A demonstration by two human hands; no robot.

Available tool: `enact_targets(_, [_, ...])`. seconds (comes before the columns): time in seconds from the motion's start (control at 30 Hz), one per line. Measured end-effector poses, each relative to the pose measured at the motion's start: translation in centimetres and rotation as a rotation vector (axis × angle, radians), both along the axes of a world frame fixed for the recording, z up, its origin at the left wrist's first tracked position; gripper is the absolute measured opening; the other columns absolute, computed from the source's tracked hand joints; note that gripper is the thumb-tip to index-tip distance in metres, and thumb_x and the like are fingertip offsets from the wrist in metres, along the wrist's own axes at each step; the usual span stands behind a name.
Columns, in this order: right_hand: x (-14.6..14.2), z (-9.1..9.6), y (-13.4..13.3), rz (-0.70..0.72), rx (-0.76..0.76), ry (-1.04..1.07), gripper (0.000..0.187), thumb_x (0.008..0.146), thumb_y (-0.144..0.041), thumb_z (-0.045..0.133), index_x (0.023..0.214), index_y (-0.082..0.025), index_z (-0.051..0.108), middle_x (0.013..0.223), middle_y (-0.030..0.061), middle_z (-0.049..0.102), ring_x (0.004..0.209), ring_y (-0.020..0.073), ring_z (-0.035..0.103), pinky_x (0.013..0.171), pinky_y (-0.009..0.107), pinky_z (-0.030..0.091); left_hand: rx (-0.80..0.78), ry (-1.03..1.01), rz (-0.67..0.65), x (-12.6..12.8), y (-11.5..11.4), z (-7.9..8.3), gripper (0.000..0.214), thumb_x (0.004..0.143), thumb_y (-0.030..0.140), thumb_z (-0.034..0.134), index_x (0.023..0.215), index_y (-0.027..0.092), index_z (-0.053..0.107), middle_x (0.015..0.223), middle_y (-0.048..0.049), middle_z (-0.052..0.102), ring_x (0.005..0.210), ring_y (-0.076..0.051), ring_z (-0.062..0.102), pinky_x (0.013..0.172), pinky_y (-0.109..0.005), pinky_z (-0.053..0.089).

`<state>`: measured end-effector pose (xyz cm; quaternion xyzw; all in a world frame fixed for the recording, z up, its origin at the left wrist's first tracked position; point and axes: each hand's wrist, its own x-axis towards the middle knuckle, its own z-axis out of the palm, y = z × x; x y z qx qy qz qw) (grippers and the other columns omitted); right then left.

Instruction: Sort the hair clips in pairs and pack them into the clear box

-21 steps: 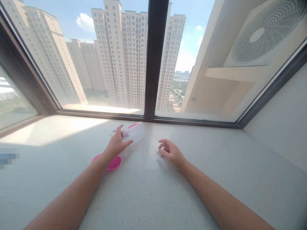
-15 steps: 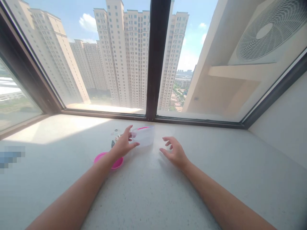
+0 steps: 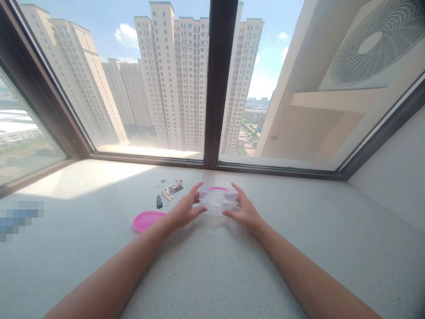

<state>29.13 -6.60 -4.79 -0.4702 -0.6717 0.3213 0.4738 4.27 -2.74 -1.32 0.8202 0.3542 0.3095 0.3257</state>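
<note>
A small clear plastic box (image 3: 218, 200) with a pink rim stands upright on the pale stone sill (image 3: 212, 266). My left hand (image 3: 186, 208) grips its left side and my right hand (image 3: 244, 210) grips its right side. Its pink lid (image 3: 146, 220) lies flat on the sill to the left of my left wrist. A small heap of hair clips and little metal bits (image 3: 168, 191) lies behind the lid, left of the box.
The dark window frame (image 3: 217, 84) and glass run along the back of the sill. A pale wall (image 3: 395, 173) rises on the right. A blurred blue patch (image 3: 18, 217) sits at the far left edge.
The box went from tilted in my left hand to upright on the sill, further right. My right hand came in and took its right side. The little clips came into sight.
</note>
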Motion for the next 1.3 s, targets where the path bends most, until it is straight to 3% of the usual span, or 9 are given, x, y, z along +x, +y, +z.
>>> enact_targets(0.13, [1.4, 0.0, 0.5, -0.100, -0.016, -0.016, 0.099, 0.067, -0.035, 0.079, 0.147, -0.020, 0.022, 0.122, 0.0152, 0.061, 0.113, 0.0281, 0.058, 0.099, 0.047, 0.042, 0.048, 0.079, 0.016, -1.2, 0.6, 0.9, 0.086, 0.080, 0.037, 0.070, 0.150, 0.025, 0.021, 0.138, -0.0129, 0.056, 0.125, -0.027, 0.054, 0.106, -0.043, 0.043])
enact_targets(0.23, [2.7, -0.2, 1.1, -0.239, -0.054, -0.008, 0.097, 0.067, -0.037, 0.078, 0.146, -0.020, 0.024, 0.116, 0.0148, 0.063, 0.114, 0.0288, 0.058, 0.099, 0.048, 0.041, 0.084, 0.142, 0.135, -4.3, 2.4, 1.9, 0.062, 0.084, 0.049, 0.061, 0.139, 0.025, 0.044, 0.140, -0.0112, 0.055, 0.126, -0.031, 0.052, 0.105, -0.046, 0.042])
enact_targets(0.3, [3.2, -0.3, 1.4, -0.235, -0.070, 0.029, 0.098, 0.067, -0.036, 0.077, 0.147, -0.020, 0.021, 0.120, 0.0159, 0.061, 0.116, 0.0283, 0.057, 0.100, 0.047, 0.041, 0.102, 0.184, 0.239, -7.0, 3.7, 2.2, 0.054, 0.086, 0.054, 0.054, 0.129, 0.023, 0.054, 0.137, -0.0125, 0.056, 0.125, -0.034, 0.052, 0.104, -0.050, 0.042])
enact_targets(0.47, [3.3, -0.4, 1.5, -0.212, -0.066, 0.022, 0.097, 0.069, -0.033, 0.075, 0.148, -0.022, 0.019, 0.124, 0.0152, 0.059, 0.120, 0.0273, 0.055, 0.102, 0.046, 0.039, 0.152, 0.274, 0.361, -11.0, 4.6, 2.9, 0.059, 0.083, 0.057, 0.053, 0.127, 0.018, 0.054, 0.138, -0.0154, 0.054, 0.126, -0.037, 0.049, 0.103, -0.052, 0.040])
enact_targets(0.7, [3.2, 0.0, 1.0, -0.261, -0.057, 0.047, 0.103, 0.063, -0.040, 0.079, 0.147, -0.022, 0.021, 0.135, 0.0183, 0.048, 0.125, 0.0311, 0.048, 0.104, 0.049, 0.035, 0.115, 0.491, 0.082, -10.4, 1.4, 5.7, 0.023, 0.076, 0.042, 0.066, 0.091, 0.025, 0.070, 0.095, -0.0035, 0.069, 0.086, -0.022, 0.064, 0.077, -0.032, 0.052])
enact_targets(0.87, [3.3, -0.4, 1.0, -0.281, 0.067, 0.227, 0.075, 0.075, -0.042, 0.065, 0.139, -0.023, 0.034, 0.131, 0.0144, 0.051, 0.117, 0.0286, 0.053, 0.100, 0.049, 0.040, 0.077, 0.626, 0.017, -11.2, 0.8, 4.9, 0.014, 0.077, 0.031, 0.060, 0.083, 0.026, 0.072, 0.087, -0.0036, 0.069, 0.076, -0.022, 0.064, 0.069, -0.031, 0.050])
enact_targets(1.03, [3.4, -0.2, 1.1, -0.413, 0.196, 0.257, 0.061, 0.078, -0.038, 0.061, 0.132, -0.020, 0.039, 0.123, 0.0140, 0.053, 0.110, 0.0276, 0.055, 0.095, 0.049, 0.043, 0.121, 0.662, 0.005, -9.5, 0.0, 4.0, 0.021, 0.079, 0.019, 0.051, 0.062, 0.022, 0.063, 0.074, -0.0031, 0.064, 0.070, -0.021, 0.061, 0.066, -0.030, 0.047])
enact_targets(1.2, [2.8, 1.7, -0.4, -0.584, 0.379, 0.221, 0.041, 0.080, -0.029, 0.059, 0.117, -0.019, 0.046, 0.115, 0.0116, 0.053, 0.101, 0.0243, 0.055, 0.096, 0.048, 0.040, 0.186, 0.615, -0.063, -4.1, -1.9, 3.1, 0.021, 0.083, 0.017, 0.048, 0.070, 0.021, 0.063, 0.084, -0.0026, 0.066, 0.074, -0.019, 0.061, 0.067, -0.027, 0.046])
enact_targets(1.3, [1.0, 2.8, -2.3, -0.380, 0.533, -0.004, 0.016, 0.077, -0.022, 0.062, 0.092, -0.019, 0.058, 0.089, 0.0055, 0.058, 0.084, 0.0207, 0.057, 0.085, 0.039, 0.046, 0.237, 0.567, -0.074, -0.2, -2.8, 1.9, 0.021, 0.084, 0.015, 0.047, 0.075, 0.022, 0.065, 0.089, -0.0030, 0.066, 0.078, -0.019, 0.062, 0.069, -0.027, 0.045])
